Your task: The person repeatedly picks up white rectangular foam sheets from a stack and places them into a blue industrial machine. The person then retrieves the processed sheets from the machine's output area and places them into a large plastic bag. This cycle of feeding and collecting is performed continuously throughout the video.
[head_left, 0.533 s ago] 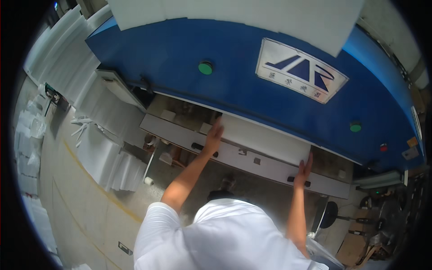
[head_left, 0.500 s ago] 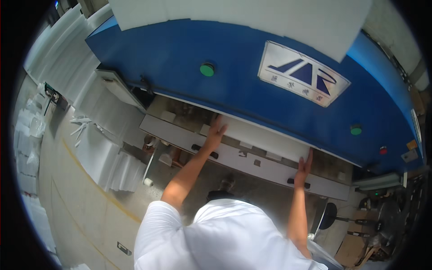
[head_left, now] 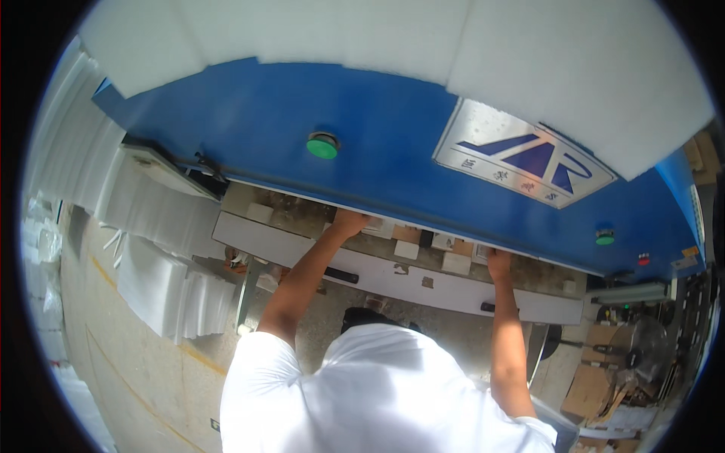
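Both arms stretch forward into the slot below a blue machine front. My left hand is over the machine bed, its fingertips hidden at the lower edge of the blue front. Farther right, my right hand reaches into the same slot, its fingers mostly out of sight. Between the hands, small white blocks and brownish pieces sit on the bed. Whether either hand grips anything is hidden. A pale front ledge with black handles runs beneath my forearms.
White foam sheets lie on top of the machine, overhanging its front. More foam stacks stand on the left. Green buttons and a red one are on the blue front. A fan and cardboard are at the right.
Both hands have moved deeper into the slot. The white sheet between them is no longer visible, and blocks on the bed now show. My view has shifted closer to the machine.
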Tool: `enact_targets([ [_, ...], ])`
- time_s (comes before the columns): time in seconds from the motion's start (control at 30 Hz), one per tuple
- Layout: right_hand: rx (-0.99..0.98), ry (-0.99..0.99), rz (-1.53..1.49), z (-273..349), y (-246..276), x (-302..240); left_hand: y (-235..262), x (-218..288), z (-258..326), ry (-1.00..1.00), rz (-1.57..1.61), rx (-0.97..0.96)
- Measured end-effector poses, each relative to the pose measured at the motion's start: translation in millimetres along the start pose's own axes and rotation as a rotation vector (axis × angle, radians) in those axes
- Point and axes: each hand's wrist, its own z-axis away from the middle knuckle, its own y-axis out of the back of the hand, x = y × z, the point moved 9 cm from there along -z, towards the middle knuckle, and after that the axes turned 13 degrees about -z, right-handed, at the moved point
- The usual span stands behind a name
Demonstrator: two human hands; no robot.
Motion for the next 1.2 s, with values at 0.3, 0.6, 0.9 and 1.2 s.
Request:
enact_targets([
  [0.3,0.563,-0.059,-0.234,60.1,80.8,-40.4,105.7,76.6,75.0,-0.164,-0.203,0.384],
  [0.6,0.962,0.502,-0.002,-6.1,282.6,-260.3,366.7,143.0,32.6,-0.112,-0.509,1.234],
  [0.9,0.867,0.375,0.148,-22.7,292.8,-269.5,388.0,174.0,21.4,-0.086,-0.648,1.316],
  [1.2,0.566,0.103,-0.388,146.9,206.5,-201.4,408.5,311.2,105.6,-0.7,-0.427,0.998],
])
